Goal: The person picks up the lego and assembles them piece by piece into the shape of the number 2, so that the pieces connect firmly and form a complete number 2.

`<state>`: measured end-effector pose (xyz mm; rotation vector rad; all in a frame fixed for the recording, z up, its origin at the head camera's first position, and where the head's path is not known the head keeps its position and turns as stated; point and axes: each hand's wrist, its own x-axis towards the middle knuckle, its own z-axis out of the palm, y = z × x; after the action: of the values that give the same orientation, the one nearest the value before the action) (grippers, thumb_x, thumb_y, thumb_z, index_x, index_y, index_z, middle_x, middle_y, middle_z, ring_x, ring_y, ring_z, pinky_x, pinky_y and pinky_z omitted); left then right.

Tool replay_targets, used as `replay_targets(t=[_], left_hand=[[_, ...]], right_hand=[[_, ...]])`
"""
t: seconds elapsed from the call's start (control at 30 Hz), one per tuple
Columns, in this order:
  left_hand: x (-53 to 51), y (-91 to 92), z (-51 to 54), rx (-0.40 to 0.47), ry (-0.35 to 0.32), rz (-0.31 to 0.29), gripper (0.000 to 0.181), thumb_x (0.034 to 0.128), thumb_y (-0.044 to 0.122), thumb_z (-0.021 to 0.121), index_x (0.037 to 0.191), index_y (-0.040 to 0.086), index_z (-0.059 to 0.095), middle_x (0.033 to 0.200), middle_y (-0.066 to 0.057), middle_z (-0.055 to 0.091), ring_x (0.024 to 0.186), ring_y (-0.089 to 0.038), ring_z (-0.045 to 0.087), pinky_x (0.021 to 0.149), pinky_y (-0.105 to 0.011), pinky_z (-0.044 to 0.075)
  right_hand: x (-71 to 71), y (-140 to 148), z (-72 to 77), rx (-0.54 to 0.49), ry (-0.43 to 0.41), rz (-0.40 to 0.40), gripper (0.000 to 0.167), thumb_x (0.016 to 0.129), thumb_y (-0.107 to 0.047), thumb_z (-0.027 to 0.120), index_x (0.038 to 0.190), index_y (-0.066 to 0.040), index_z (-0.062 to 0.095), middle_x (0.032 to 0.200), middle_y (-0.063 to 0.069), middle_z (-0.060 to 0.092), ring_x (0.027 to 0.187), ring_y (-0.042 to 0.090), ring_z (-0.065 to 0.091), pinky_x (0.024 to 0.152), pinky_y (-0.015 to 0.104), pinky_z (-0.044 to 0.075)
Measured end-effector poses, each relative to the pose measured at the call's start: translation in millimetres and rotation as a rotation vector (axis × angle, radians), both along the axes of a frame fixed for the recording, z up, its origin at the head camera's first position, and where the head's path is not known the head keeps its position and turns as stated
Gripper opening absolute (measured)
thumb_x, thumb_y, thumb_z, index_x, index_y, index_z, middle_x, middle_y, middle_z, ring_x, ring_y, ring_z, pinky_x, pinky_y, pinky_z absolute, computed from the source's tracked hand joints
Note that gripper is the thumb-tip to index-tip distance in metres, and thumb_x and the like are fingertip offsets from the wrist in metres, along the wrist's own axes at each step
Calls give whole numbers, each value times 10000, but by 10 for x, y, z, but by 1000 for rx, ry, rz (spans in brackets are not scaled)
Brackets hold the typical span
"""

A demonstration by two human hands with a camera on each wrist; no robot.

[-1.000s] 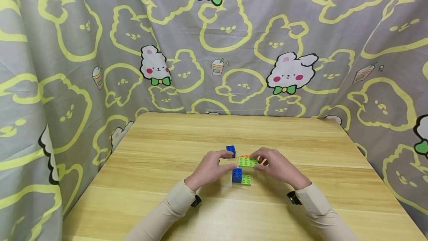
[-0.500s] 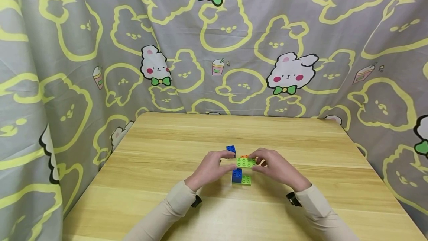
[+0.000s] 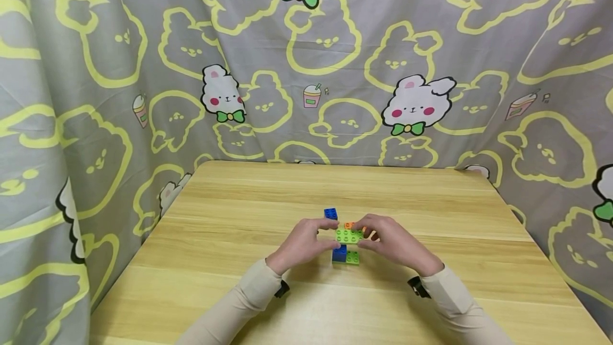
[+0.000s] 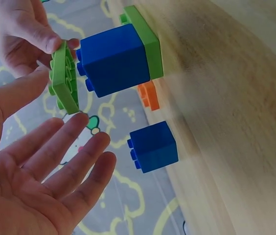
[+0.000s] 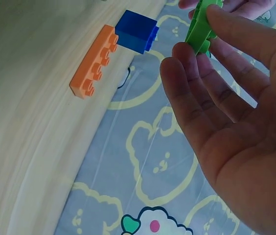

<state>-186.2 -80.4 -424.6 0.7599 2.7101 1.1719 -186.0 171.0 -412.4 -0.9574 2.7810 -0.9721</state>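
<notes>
My right hand (image 3: 399, 241) pinches the right end of a light-green studded building plate (image 3: 348, 236) between thumb and fingers. In the left wrist view this green plate (image 4: 63, 81) hangs in the air above a blue brick (image 4: 113, 61), apart from its studs. That brick sits on the left half of another green plate (image 3: 353, 257) lying on the table. My left hand (image 3: 299, 244) is spread at the raised plate's left end. Its fingers are extended in the left wrist view, and the thumb is close to the plate; whether it touches is unclear.
A second blue brick (image 3: 330, 213) stands on the table behind my left hand. An orange studded brick (image 5: 94, 63) lies to its right, partly hidden in the head view. The wooden table (image 3: 230, 196) ends at a patterned curtain (image 3: 345, 84).
The pinched green plate has moved left and toward me, now over the front blue brick, carried by my right hand. More of the orange brick shows. The left hand has barely shifted.
</notes>
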Motion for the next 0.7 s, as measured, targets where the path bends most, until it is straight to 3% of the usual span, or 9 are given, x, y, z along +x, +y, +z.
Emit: replay_targets(t=[0.17, 0.3, 0.4, 0.5, 0.7], left_hand=[[5, 5, -16, -9, 0, -26, 427, 926, 271, 777, 1314, 109, 700, 1278, 2, 717, 1196, -222, 651, 896, -333, 531], [10, 12, -21, -4, 4, -42, 385, 920, 235, 784, 1276, 102, 722, 1256, -30, 728, 1042, -228, 674, 735, -235, 467], [5, 17, -31, -7, 9, -50, 365, 915, 211, 786, 1255, 91, 731, 1245, -47, 732, 933, -218, 655, 685, -215, 437], [1, 24, -46, -11, 6, -55, 352, 907, 186, 792, 1242, 94, 736, 1234, -49, 736, 948, -211, 665, 715, -221, 467], [-1, 35, -66, -10, -16, -61, 326, 898, 150, 796, 1216, 103, 745, 1199, -38, 743, 1127, -240, 680, 897, -375, 566]], right_hand=[[4, -17, -29, 10, 8, 20, 281, 900, -107, 788, 1175, -127, 730, 1117, -10, 713, 894, 87, 658, 762, 313, 586], [7, -28, -38, 15, 18, 37, 287, 896, -97, 791, 1176, -124, 732, 1115, -7, 717, 886, 81, 655, 764, 304, 584], [7, -31, -38, 24, 23, 44, 294, 896, -98, 790, 1182, -128, 732, 1110, -18, 715, 885, 76, 646, 761, 305, 580], [9, -28, -36, 31, 20, 51, 304, 897, -97, 789, 1193, -133, 729, 1104, -28, 709, 879, 73, 635, 746, 295, 574], [6, -25, -36, 42, 6, 59, 311, 901, -94, 783, 1205, -134, 728, 1106, -27, 703, 876, 74, 629, 727, 262, 560]])
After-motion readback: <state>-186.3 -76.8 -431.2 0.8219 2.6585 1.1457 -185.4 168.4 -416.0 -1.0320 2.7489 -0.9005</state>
